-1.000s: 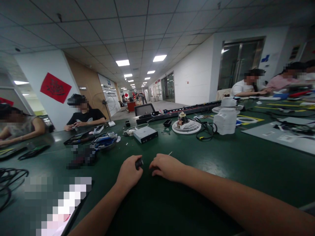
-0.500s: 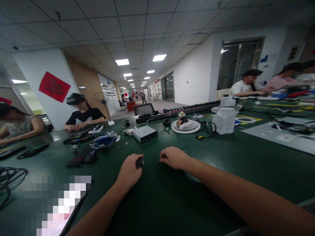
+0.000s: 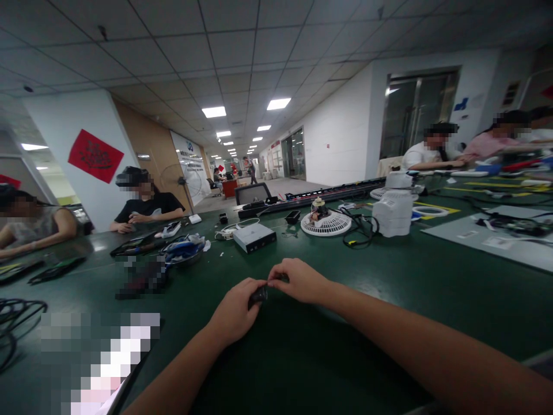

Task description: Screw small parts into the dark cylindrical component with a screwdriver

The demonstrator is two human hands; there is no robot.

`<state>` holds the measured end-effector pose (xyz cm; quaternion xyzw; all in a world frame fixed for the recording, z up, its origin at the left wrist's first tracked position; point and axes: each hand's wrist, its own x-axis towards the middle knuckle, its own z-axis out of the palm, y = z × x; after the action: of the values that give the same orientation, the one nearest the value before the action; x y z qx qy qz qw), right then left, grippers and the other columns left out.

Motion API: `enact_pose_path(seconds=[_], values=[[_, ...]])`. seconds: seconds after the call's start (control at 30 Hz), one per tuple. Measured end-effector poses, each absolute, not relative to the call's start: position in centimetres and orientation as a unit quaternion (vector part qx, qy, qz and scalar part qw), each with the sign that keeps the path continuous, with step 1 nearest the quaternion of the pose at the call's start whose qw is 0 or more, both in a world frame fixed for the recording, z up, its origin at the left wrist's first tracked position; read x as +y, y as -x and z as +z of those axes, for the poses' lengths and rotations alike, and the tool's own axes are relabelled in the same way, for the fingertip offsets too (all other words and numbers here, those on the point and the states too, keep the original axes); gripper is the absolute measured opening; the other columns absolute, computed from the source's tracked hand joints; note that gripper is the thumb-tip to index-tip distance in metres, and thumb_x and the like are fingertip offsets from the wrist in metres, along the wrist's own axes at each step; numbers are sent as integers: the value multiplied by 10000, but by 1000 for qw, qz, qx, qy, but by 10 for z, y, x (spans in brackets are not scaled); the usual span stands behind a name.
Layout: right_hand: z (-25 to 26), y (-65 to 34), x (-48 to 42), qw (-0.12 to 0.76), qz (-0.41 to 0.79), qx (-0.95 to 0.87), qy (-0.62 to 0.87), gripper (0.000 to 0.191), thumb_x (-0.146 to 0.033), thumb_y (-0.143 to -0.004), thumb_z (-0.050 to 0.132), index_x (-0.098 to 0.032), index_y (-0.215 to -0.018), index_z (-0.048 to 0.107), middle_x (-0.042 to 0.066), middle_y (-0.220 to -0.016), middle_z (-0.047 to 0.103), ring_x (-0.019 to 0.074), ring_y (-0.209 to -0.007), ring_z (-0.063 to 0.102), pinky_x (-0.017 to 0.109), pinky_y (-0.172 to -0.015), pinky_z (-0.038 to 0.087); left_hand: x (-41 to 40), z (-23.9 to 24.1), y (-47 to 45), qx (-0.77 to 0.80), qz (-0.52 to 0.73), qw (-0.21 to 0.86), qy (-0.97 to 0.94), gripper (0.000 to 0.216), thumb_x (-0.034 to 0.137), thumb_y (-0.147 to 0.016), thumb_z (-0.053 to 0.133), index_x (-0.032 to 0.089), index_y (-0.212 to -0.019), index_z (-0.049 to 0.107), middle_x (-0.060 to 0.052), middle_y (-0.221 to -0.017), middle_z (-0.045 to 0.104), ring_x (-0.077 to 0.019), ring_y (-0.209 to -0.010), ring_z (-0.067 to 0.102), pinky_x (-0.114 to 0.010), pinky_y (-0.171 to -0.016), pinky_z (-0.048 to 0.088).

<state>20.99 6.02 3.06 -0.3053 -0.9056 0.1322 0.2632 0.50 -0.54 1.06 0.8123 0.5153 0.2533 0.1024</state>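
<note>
A small dark cylindrical piece (image 3: 259, 295) sits in my left hand (image 3: 235, 308), held between thumb and fingers above the green table (image 3: 328, 351). Its exact kind does not show. My right hand (image 3: 298, 279) is closed in a pinch, its fingertips close to my left fingertips at the top of the dark piece. Whatever the right fingers hold, if anything, is too small to make out. Beyond my hands lies a white and black optical disc drive (image 3: 254, 236). Right of it, a round white fan grille (image 3: 327, 223) bears a small motor.
A white plastic housing (image 3: 392, 210) and black cables (image 3: 365, 227) stand at the back right. To the left lie a blue cloth-like bundle (image 3: 184, 249) and a blurred, pixelated sheet (image 3: 116, 357). A grey board (image 3: 479, 230) carries electronics at right. Several people sit around the table.
My left hand has moved right with the dark piece, and my right hand has moved left. Their fingertips now meet or nearly meet.
</note>
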Motion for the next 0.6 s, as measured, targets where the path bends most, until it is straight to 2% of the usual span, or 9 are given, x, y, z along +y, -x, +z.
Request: enact_pose_path(seconds=[0.07, 0.17, 0.3, 0.43, 0.6], values=[[30, -210, 60, 282, 152, -901, 294, 127, -205, -864, 643, -188, -969, 713, 41, -860, 726, 168, -779, 650, 275, -697, 452, -4, 9, -3, 520, 246, 104, -811, 390, 156, -833, 570, 237, -1211, 622, -60, -1128, 671, -230, -1011, 624, -370, -894, 479], [27, -210, 62, 315, 190, -882, 295, 229, -169, -832, 684, -179, -1060, 666, 32, -893, 724, 155, -794, 659, 265, -716, 463, -2, 6, -1, 524, 247, 101, -809, 416, 169, -832, 589, 233, -1243, 605, -66, -1179, 670, -238, -1062, 618, -396, -950, 461], [25, -209, 66, 301, 145, -894, 298, 137, -197, -821, 719, -201, -957, 737, 44, -896, 699, 171, -836, 635, 292, -750, 463, -2, 7, -2, 528, 261, 106, -801, 458, 159, -819, 606, 238, -1270, 581, -72, -1225, 665, -245, -1113, 611, -404, -985, 449], [25, -210, 67, 299, 120, -915, 241, 149, -178, -817, 730, -233, -952, 760, 38, -926, 695, 178, -914, 614, 301, -806, 457, -4, 10, -5, 519, 283, 115, -798, 426, 173, -806, 636, 245, -1220, 565, -60, -1154, 687, -233, -1038, 643, -374, -912, 485], [28, -209, 60, 302, 127, -922, 207, 137, -175, -809, 735, -202, -941, 756, 31, -876, 717, 170, -858, 624, 291, -786, 459, -6, 10, -5, 519, 297, 110, -794, 336, 215, -796, 677, 250, -1101, 543, -20, -992, 702, -208, -896, 668, -333, -788, 502]])
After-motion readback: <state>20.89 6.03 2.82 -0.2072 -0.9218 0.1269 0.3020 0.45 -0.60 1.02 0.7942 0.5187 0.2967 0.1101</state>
